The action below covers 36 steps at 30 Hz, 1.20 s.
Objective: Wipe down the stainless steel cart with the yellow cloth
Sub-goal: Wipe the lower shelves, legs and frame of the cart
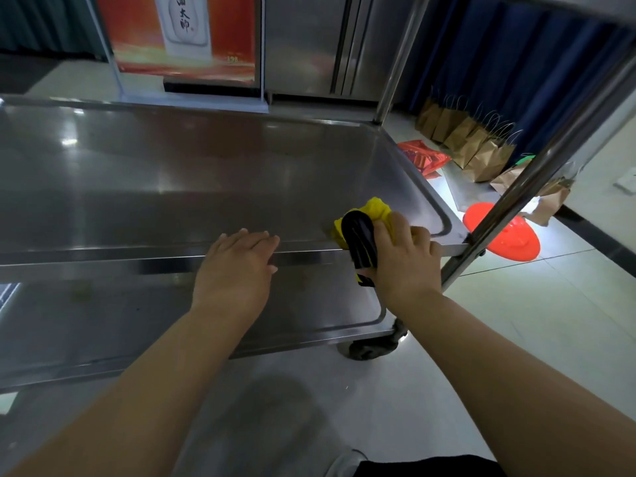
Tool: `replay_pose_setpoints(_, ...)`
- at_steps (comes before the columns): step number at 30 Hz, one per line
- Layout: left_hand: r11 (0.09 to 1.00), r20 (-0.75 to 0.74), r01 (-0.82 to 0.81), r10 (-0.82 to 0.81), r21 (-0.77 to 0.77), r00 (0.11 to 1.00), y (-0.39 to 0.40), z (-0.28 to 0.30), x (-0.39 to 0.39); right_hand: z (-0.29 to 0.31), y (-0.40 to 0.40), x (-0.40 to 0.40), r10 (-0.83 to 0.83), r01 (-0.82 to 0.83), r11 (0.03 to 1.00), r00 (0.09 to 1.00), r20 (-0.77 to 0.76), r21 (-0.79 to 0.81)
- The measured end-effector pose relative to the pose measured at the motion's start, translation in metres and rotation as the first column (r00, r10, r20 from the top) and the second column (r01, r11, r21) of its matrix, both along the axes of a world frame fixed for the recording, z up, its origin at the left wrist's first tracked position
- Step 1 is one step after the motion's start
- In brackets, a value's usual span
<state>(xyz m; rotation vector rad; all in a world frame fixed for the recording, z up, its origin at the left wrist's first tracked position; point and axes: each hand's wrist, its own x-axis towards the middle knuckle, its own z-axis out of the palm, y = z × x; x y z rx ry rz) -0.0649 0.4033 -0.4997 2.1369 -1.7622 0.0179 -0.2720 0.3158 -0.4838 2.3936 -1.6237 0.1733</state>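
Observation:
The stainless steel cart [206, 173] fills the left and middle of the head view, with a middle shelf and a lower shelf [103, 325] under it. My right hand [402, 256] grips the yellow cloth [377, 210], which has a black part, at the shelf's near right corner, over the front rim. My left hand [241, 263] rests flat with straight fingers on the front rim, a little to the left of the cloth.
The cart's upright posts [537, 173] rise at the right, and a caster [371, 346] stands below. On the tiled floor to the right lie an orange round lid [509, 239], a red bag [423, 156] and several brown paper bags [475, 146]. A poster stand [186, 39] stands behind.

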Motion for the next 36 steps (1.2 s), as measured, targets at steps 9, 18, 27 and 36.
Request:
replay_pose_setpoints(9,0.99,0.011,-0.142,0.141,0.023,0.99,0.025,0.006,0.037,0.006,0.013,0.028,0.058,-0.057,0.998,0.997,-0.043,0.035)
replay_pose_setpoints(18,0.987,-0.045,-0.156,0.155,-0.031,0.987,0.026,0.002,0.039,-0.002,0.031,0.077,0.228,-0.236,0.968,0.969,-0.095,-0.084)
replay_pose_setpoints(27,0.989,-0.046,-0.125,0.121,-0.081,0.992,0.03,-0.002,0.042,0.002,0.014,0.033,0.079,-0.077,0.996,0.996,-0.029,0.05)
replay_pose_setpoints(36,0.984,-0.054,-0.159,0.155,-0.08,0.986,0.027,-0.006,0.035,-0.015,0.017,0.06,0.263,-0.263,0.965,0.958,0.118,-0.015)
